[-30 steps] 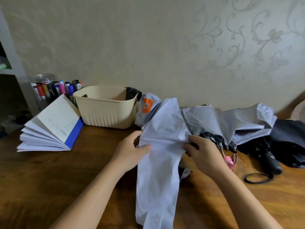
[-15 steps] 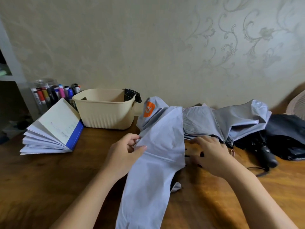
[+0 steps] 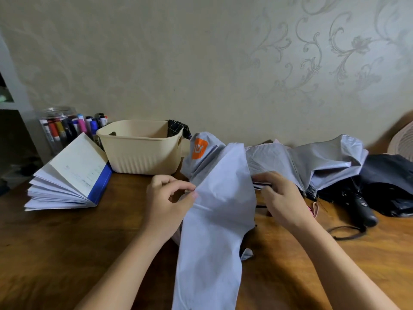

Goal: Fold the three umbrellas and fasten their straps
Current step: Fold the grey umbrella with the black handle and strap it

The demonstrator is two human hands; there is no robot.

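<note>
Lilac-grey canopy fabric of the lilac-grey umbrella (image 3: 219,209) lies at the centre of the wooden worktop (image 3: 67,242), and one long panel hangs over the near edge. An orange logo patch (image 3: 199,148) sits on its far end. The left grip (image 3: 169,198), a bare hand, pinches the panel's left edge between thumb and forefinger. The right grip (image 3: 283,198) has its fingers curled around a dark-edged fold at the panel's right edge. A silver-grey umbrella (image 3: 324,159), unfolded and crumpled, lies just behind the right grip. A black umbrella (image 3: 391,175) lies at the far right, its handle (image 3: 364,209) pointing toward the viewer and its wrist loop (image 3: 344,233) flat on the worktop. At the rear left stand a cream plastic basket (image 3: 143,157) with a dark checked cloth (image 3: 178,128) over its rim, an open blue-covered book (image 3: 73,171) and a clear jar of markers (image 3: 60,128).
</note>
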